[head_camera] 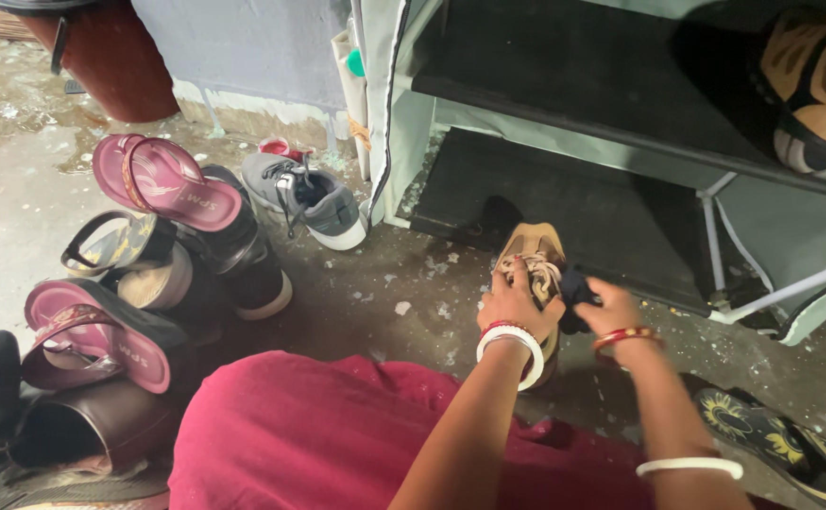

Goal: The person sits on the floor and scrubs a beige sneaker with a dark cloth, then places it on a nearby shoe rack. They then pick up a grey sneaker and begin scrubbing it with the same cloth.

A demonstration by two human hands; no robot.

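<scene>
Head camera looks down on a person crouched on a dirty concrete floor before a fabric shoe rack. At about five o'clock from the picture's middle, the left hand presses down on a tan lace-up shoe, fingers curled over its laces. The right hand is closed around a dark cloth held against the shoe's side. The shoe stands on the floor just in front of the rack's lowest shelf.

The likely trouble: the floor is gritty and flecked with debris, so the cloth could pick up dirt and smear it back if it drags low. The shoe may also twist away under rubbing, since only fingertips pin it. At nine o'clock a loose pile of sandals looks ready to topple if bumped.
</scene>
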